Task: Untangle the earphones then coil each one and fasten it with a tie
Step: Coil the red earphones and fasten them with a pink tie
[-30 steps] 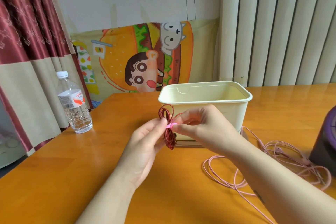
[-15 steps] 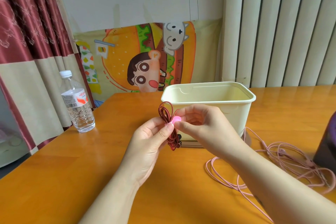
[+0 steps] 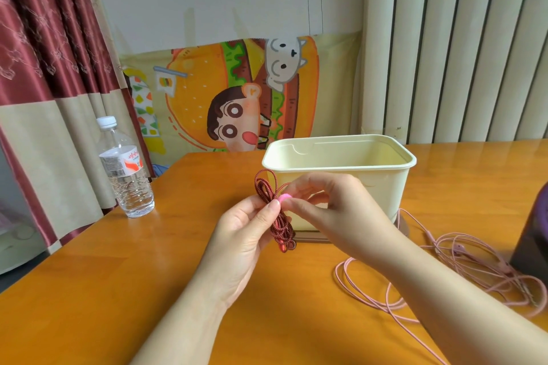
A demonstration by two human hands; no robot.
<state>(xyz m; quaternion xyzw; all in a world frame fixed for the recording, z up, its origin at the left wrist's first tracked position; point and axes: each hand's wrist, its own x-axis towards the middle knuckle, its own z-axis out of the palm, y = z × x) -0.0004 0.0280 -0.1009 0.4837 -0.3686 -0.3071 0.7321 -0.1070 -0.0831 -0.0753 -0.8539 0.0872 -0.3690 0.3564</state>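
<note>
Head view, left to right. A water bottle [image 3: 127,170] stands on the wooden table [image 3: 89,290], well clear of the grip. The left hand [image 3: 246,234] pinches the coiled red earphones [image 3: 274,210] at mid-bundle between thumb and fingers, closed on the cord. Loops rise above the pinch; the lower turns and an earbud hang below it, off the table. Touching the pinch from the other side, the right hand [image 3: 332,210] presses a pink tie [image 3: 284,198] against the bundle, fingertips closed on it. Whether the tie is fully wrapped or fastened cannot be told. Behind the grip stands a cream tub [image 3: 341,163]. Beyond the right forearm, the pink earphones [image 3: 462,272] lie loose and uncoiled on the table, beside a dark object [image 3: 530,234] at the frame edge.

Risks, as judged: if either pinch slackens before the tie closes, the red loops could spring apart. A tie catching only some strands would leave the coil loose.
</note>
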